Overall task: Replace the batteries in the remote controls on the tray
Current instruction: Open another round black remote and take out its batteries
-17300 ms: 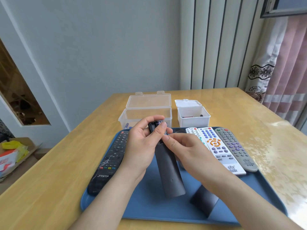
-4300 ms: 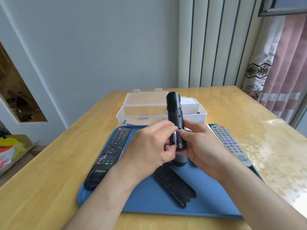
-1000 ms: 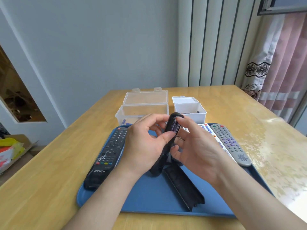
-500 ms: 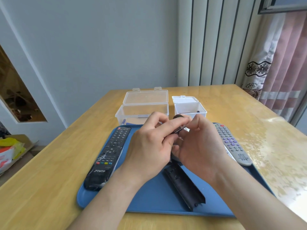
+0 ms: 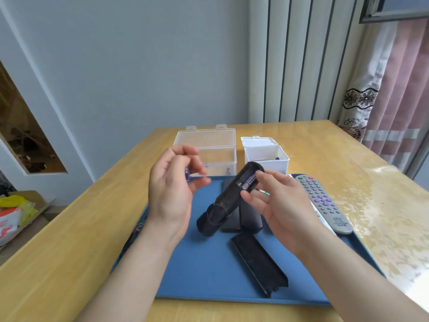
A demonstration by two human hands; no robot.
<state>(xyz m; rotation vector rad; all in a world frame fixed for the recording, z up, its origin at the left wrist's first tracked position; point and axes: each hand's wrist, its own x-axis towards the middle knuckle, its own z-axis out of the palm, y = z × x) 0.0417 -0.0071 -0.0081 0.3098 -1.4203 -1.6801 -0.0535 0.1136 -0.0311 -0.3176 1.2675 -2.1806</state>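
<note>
Plain pale grey-blue wall ran behind. To its right stood a white vertical slatted panel with dark gaps. At far right hung a pink curtain, a white sheer with a dark floral band beside it, and a dark window frame sat in the top corner. The light wooden table was glossy, with daylight glare on its right side. At left, a slanted opening showed dim clutter. A cardboard box holding a yellow bag sat low at left.
</note>
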